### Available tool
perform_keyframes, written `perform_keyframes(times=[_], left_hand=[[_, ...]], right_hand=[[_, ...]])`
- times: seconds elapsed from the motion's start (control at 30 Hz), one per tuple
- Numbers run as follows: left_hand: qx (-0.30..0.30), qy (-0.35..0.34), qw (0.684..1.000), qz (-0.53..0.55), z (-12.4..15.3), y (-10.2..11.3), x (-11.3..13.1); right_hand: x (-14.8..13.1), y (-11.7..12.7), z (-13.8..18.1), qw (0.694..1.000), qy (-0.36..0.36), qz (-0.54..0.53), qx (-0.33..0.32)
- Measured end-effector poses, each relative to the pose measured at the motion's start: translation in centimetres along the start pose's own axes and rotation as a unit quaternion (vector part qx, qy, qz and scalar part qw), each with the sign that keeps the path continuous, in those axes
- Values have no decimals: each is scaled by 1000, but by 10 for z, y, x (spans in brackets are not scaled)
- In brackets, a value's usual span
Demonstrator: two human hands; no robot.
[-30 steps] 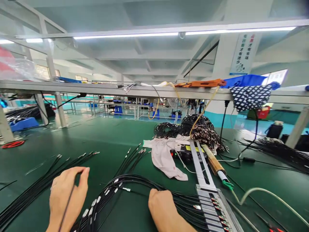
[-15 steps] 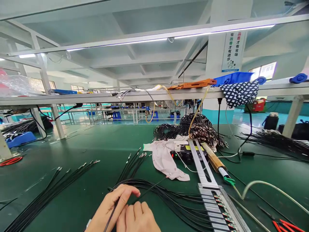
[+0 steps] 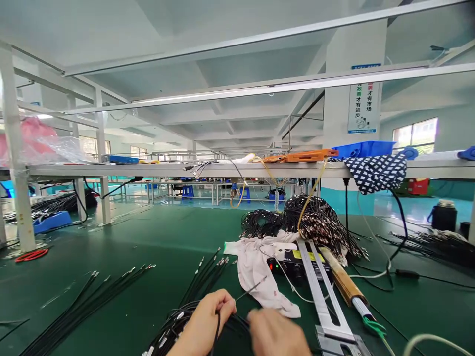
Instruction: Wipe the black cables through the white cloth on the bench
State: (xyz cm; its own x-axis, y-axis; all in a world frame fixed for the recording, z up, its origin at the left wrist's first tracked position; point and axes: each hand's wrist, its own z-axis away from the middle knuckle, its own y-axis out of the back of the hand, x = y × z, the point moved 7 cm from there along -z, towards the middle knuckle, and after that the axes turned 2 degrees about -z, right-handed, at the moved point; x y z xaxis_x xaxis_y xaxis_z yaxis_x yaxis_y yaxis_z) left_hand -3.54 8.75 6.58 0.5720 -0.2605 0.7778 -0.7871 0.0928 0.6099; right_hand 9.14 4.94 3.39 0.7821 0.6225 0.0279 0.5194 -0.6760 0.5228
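The left hand [image 3: 206, 321] pinched one black wire [image 3: 252, 288] from the bundle [image 3: 174, 321]; the blurred right hand's [image 3: 276, 333] fingers were unclear, and feeding needed steady aim.

I see my left hand [image 3: 206, 324] and right hand [image 3: 276, 333] bare: no gloves, rings or watch, no sleeve reaching either wrist.

A white sign [image 3: 362, 107] is hanging on the pillar [image 3: 352, 69] at two o'clock, showing Chinese characters too small to read surely.
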Motion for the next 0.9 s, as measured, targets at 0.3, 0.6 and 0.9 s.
perform_keyframes(times=[0.3, 0.6, 0.9], left_hand=[[24, -4, 999, -41, -6, -30, -25], [57, 19, 997, -57, -4, -40, -46], [68, 16, 986, -153, 2, -39, -35]], right_hand=[[142, -29, 11, 889, -355, -208, -200], [143, -40, 24, 671, -521, -509, -138], [114, -44, 21, 568, -535, -593, -199]])
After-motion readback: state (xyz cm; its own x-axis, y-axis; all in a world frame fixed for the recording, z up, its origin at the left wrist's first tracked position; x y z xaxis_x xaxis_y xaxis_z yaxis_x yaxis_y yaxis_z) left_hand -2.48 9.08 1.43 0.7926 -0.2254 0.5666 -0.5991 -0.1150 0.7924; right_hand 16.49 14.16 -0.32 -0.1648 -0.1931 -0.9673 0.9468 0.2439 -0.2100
